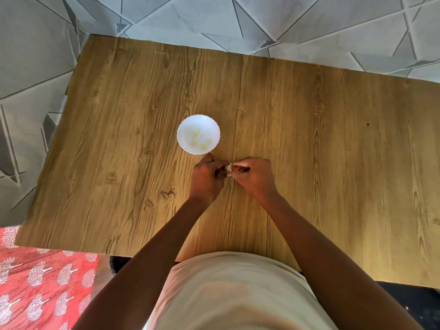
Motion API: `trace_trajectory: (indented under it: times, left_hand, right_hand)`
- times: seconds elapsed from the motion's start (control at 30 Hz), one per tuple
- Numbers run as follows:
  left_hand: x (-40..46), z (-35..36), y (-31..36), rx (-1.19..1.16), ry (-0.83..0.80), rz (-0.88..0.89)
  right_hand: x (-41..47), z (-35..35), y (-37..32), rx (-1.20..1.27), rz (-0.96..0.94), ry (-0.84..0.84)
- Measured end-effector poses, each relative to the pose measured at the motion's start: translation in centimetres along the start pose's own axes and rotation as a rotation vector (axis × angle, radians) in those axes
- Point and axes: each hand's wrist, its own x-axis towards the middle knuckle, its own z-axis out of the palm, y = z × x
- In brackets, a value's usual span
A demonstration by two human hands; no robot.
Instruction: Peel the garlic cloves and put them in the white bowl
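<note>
Pinching a small pale papery garlic clove between them, both hands meet just above the wood-grain brown table. The left hand curls its fingers round the clove's left end, the right hand nips the right end with fingertips bent in tight. The clove itself is mostly buried under the fingers; only a whitish scrap of skin shows, so how much is peeled I cannot tell. Just beyond the left hand sits the round white scalloped bowl, apart from the fingers, with a few small yellowish peeled cloves lying in its bottom, too tiny to count surely. No writing or label reads anywhere. At lower left, a red cloth with white tree prints is cut off by the edge.
</note>
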Motion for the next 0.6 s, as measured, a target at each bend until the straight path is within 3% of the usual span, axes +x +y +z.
trace_trajectory:
  times: [0.4,0.6]
  left_hand:
    - [-0.4,0.0,0.3,0.041,0.004,0.020]
    - [-0.3,0.0,0.3,0.066,0.002,0.024]
  right_hand:
    - [0.5,-0.8,-0.2,0.012,-0.030,-0.071]
    - [0.3,0.3,-0.2,-0.134,-0.108,-0.007]
